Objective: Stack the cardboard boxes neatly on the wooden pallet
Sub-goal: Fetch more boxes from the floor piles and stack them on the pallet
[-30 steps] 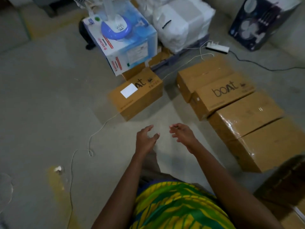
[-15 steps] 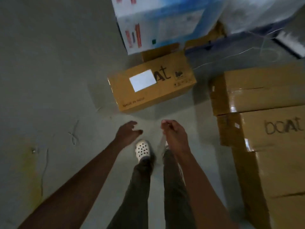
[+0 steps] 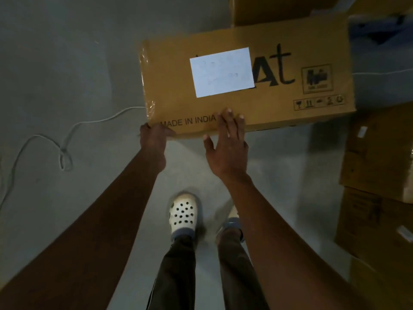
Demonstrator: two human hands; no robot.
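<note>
Cardboard box (image 3: 279, 104) fills the upper middle of your head view, lying broad face up on or just above the grey floor (image 3: 67, 63); you cannot tell from this angle whether its underside touches the concrete. On that face sits a white label (image 3: 222, 72) covering part of a large black printed word, of which only the letters "At" show. "MADE IN INDIA" runs along the edge nearest you, and a row of small handling symbols sits toward the box's right end. Your left hand (image 3: 154, 139) is at the box's near left corner, fingers curled round the edge and gripping it. Your right hand (image 3: 228, 148) lies on the same near edge, further toward the middle of the box. Its fingers are straight and flat on the top face beside the printed line, the thumb is spread out clear of the cardboard, and nothing is clasped in it. To the left of the box a thin white cord (image 3: 44, 142) loops across the floor and runs up to the box's left side. On your side of the box stand your feet, one in a white perforated clog (image 3: 183, 214), the other shoe (image 3: 231, 222) blurred, with dark trousers (image 3: 174, 276) above them. Right of the box, stacked brown cartons (image 3: 380, 166) line the edge of the view. Another carton (image 3: 279, 10) lies just beyond the box's far side.
</note>
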